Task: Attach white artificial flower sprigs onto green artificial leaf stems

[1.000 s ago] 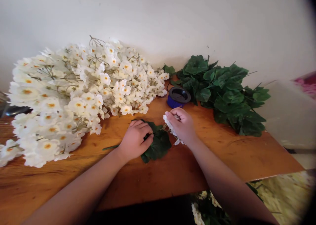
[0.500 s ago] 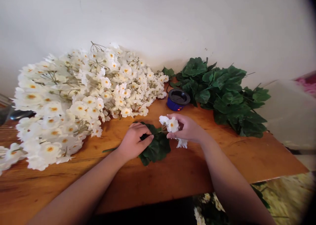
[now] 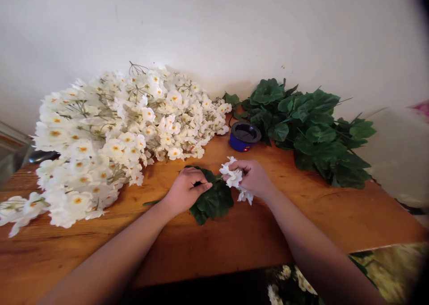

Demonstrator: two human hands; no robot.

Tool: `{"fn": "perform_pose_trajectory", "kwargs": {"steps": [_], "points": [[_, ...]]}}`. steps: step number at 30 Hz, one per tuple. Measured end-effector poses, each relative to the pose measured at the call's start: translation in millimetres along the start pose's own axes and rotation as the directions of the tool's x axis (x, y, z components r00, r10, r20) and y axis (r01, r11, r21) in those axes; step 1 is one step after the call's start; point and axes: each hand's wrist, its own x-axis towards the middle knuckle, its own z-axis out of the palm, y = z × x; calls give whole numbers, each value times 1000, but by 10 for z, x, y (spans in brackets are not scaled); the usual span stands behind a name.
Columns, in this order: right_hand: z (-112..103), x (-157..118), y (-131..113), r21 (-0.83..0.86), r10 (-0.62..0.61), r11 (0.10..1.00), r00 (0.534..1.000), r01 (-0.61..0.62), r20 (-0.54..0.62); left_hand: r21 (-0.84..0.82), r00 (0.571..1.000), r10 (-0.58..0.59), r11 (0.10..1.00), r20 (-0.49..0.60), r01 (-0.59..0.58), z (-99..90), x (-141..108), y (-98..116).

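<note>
My left hand (image 3: 191,186) is closed in a pinch over a bunch of green artificial leaves (image 3: 214,202) lying on the wooden table. Thumb and forefinger meet at the middle of the leaves, and a green stem sticks out to the left, below my wrist. My right hand (image 3: 253,177) is closed around a small cluster of white artificial flowers (image 3: 233,175) at the right edge of the leaves. A thin stem runs from the flowers toward my left fingertips. Where exactly the stem meets the leaves is hidden.
A large heap of white flowers with yellow centres (image 3: 127,131) fills the left of the wooden table (image 3: 321,215). Behind my right hand stands a blue heating pot (image 3: 244,136) with a lit red light. Green leaf bunches (image 3: 311,131) are piled at the right.
My right hand has turned and its fingers have closed further over the white flowers, which now face more sideways. My left hand keeps its pinch. The view has shifted slightly.
</note>
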Motion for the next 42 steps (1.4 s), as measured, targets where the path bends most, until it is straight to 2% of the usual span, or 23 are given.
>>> {"fn": "perform_pose_trajectory", "kwargs": {"steps": [4, 11, 19, 24, 33, 42], "points": [[16, -12, -14, -7, -2, 1000, 1000, 2, 9, 40, 1000, 13, 999, 10, -14, 12, 0, -9], [64, -7, -93, 100, 90, 991, 996, -92, 26, 63, 1000, 13, 998, 21, -14, 27, -14, -19], [117, 18, -12, 203, 119, 972, 993, -115, -5, 52, 999, 26, 998, 29, -27, 11, -20, -2], [145, 23, 25, 201, 149, 969, 989, -142, -22, 71, 999, 48, 996, 16, -49, 19, -32, -13], [157, 34, -66, 89, 122, 989, 991, -117, -55, 118, 997, 67, 991, 38, -71, 27, -36, -17], [180, 37, -55, 73, 98, 993, 993, -93, -63, 143, 996, 79, 986, 34, -83, 27, -23, 7]]}}
